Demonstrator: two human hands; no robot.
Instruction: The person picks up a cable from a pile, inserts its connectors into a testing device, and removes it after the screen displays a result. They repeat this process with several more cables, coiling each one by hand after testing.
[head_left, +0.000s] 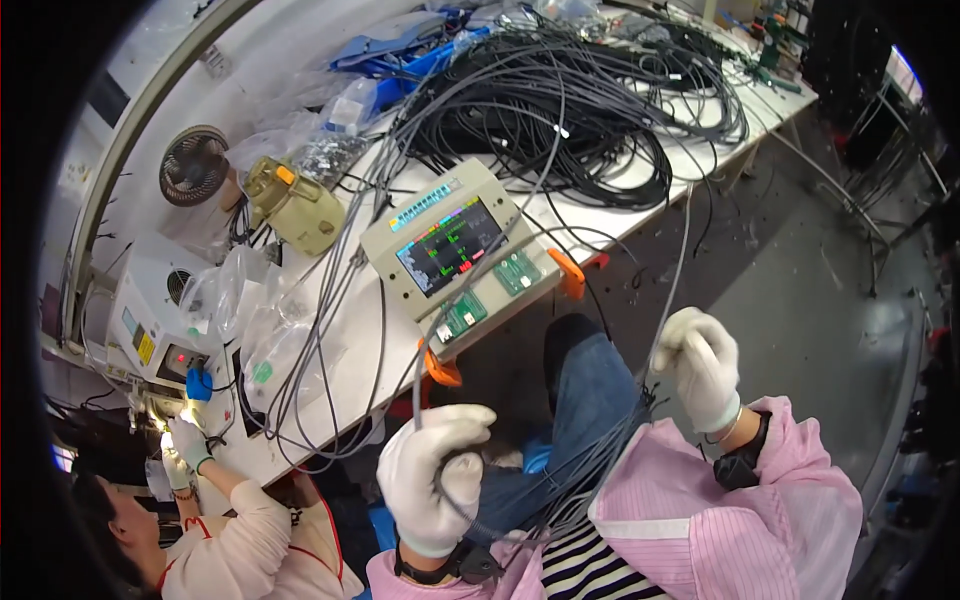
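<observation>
Cable point(417, 385), grey and thin, comes down from the tabletop to the top of the left hand point(430, 485), which wears a white glove. It shows again below the thumb, then curves toward the lap, so it passes at or through the hand. The fingers are half curled, with a gap between forefinger and thumb; how firmly they hold the cable, if at all, I cannot tell, since the glove hides that stretch.

The right hand point(702, 370), gloved alike, is well apart from the left and beyond the table's front edge. Its bent fingertips and thumb are closed on a second grey strand point(681, 262), which lies at the inner side of the hand, by the fingertips, and rises nearly straight past the table edge. Between the two hands, a bundle of grey cables point(590, 455) lies across the person's lap.

Ahead of the left hand, a tester with a lit screen point(452, 245) sits near the edge of the white table point(345, 400), two green circuit boards point(460, 316) along its front. A large heap of dark cables point(570, 110) covers the far part of the tabletop. At left, a co-worker's gloved hands point(188, 442) are at a lit spot beside a white machine point(150, 315).
</observation>
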